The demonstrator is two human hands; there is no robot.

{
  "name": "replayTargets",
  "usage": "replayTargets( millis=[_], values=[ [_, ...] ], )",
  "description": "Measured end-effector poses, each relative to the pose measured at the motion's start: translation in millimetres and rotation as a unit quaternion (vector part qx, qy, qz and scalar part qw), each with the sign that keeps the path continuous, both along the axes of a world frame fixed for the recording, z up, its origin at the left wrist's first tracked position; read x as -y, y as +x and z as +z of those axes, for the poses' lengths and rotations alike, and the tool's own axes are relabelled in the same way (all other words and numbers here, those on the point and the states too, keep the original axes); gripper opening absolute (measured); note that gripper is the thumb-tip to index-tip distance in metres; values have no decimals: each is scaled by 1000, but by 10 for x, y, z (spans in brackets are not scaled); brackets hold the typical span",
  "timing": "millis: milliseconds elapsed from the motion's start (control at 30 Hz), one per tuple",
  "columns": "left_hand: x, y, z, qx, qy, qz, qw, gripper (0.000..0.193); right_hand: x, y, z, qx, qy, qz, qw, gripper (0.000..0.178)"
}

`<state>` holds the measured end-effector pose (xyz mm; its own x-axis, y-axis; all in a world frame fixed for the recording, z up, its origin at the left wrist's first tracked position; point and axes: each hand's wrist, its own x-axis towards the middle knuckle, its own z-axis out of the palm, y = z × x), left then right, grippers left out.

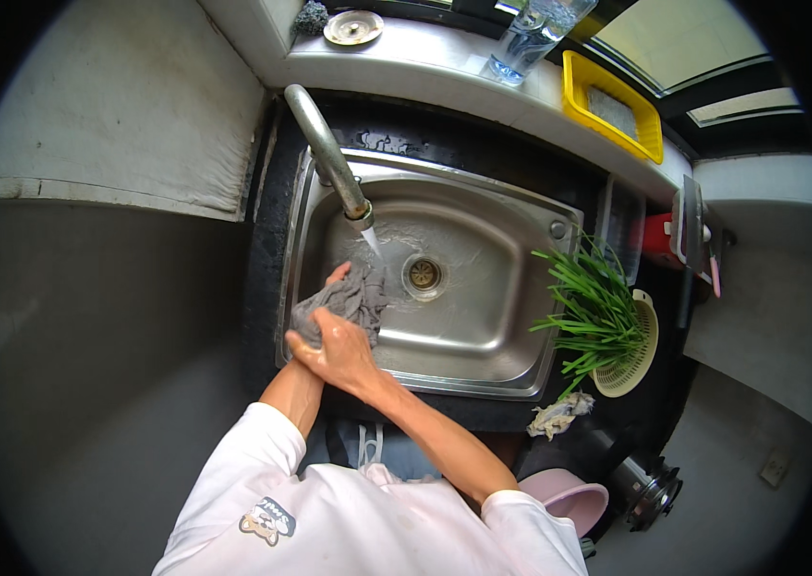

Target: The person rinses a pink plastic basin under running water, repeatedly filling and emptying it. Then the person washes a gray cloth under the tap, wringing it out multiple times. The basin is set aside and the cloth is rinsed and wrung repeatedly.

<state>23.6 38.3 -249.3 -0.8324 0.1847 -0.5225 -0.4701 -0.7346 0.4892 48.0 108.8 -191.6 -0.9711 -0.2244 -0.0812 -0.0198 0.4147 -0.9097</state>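
Note:
A wet grey cloth (pixel 356 300) is bunched over the left side of the steel sink (pixel 483 350). My right hand (pixel 343 353) crosses above my left wrist and is closed on the near end of the cloth. Most of my left hand (pixel 339 274) is hidden under the cloth; fingertips show at its far edge, and the cloth lies wrapped in that hand. Water (pixel 372 240) runs from the metal faucet (pixel 329 154) just beyond the cloth. To the right of the cloth is the drain (pixel 423 276).
Green leafy stalks (pixel 588 312) lie across a cream colander (pixel 651 336) right of the sink. Nearby are a crumpled rag (pixel 559 415), a pink basin (pixel 569 494) and a dark pot (pixel 646 490). A yellow basket (pixel 651 134) and a clear water bottle (pixel 526 48) stand on the sill.

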Motion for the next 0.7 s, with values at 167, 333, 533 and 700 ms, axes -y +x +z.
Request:
replayTargets(
  millis=[167,333,533,700],
  values=[
    [-75,-198,-708,206,-138,25,968,30,-315,-734,-695,-55,142,-110,982,42],
    [26,-66,-903,124,-174,-2,977,41,-877,-1230,-963,96,117,-177,973,48],
    [-5,-52,-950,188,-96,-56,976,71,-714,-815,-799,192,-66,-33,979,32],
    [112,161,-808,80,-44,-32,995,54,-279,-167,-145,110,-55,37,992,37]
  ],
)
